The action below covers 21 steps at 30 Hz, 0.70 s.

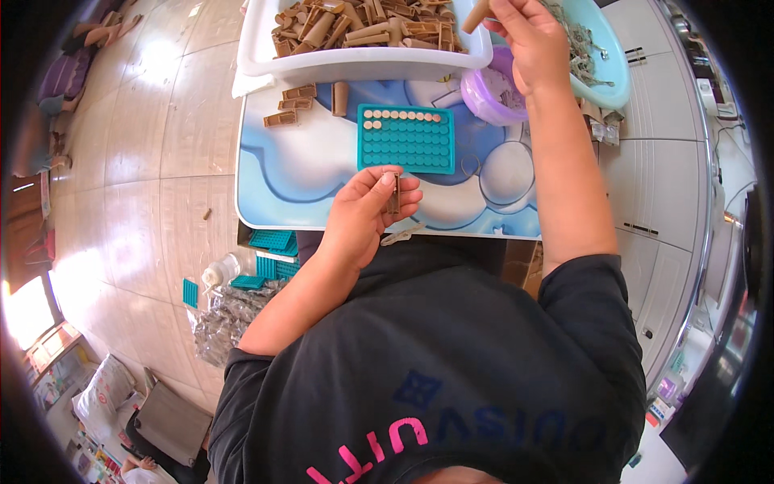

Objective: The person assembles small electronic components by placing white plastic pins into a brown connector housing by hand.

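Observation:
Over the near part of the table, my left hand (360,206) is closed around a small brown plastic casing (394,196), its hollow side turned up. My right hand (532,40) is raised at the far right, pinching another brown plastic piece (476,16) by the rim of the white bin (363,62). That bin is heaped with similar brown pieces. Between my hands and the bin lies a teal tray (407,153) of round slots; pale round discs (402,115) fill its far row and start the second one.
Several loose brown casings (297,104) lie left of the tray. A purple bowl (481,98) and a turquoise basin (617,85) of metal parts stand at the right. A pale clip-like item (401,235) sits at the table's near edge. Teal trays (272,240) and plastic bags (230,323) are at lower left.

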Each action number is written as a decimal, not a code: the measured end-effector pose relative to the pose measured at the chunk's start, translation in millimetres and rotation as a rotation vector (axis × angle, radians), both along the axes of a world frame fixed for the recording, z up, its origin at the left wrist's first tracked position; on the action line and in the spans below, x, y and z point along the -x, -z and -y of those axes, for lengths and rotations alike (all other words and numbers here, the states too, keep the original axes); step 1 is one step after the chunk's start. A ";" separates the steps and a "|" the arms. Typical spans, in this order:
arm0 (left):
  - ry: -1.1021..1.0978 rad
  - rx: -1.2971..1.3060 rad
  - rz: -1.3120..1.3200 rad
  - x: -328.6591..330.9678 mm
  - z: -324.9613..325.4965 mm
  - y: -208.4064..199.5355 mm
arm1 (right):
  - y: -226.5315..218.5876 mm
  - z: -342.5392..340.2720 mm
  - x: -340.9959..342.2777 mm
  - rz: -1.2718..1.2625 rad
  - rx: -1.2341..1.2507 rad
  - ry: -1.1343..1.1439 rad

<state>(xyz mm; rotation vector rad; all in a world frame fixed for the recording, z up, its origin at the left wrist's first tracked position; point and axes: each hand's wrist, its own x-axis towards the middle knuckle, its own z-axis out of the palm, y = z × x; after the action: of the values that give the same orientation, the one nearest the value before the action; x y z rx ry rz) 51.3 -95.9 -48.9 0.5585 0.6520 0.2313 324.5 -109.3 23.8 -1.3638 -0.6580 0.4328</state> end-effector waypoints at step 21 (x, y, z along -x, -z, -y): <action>0.057 -0.051 -0.034 -8.4 18.5 -13.7 | 98.6 199.2 68.4 0.726 0.577 0.202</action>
<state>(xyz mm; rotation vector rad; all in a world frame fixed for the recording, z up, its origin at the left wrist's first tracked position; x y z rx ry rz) 59.6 -114.5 -35.2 0.6303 0.6635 0.1859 256.1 -308.4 -74.8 -2.1490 -1.0158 -0.0707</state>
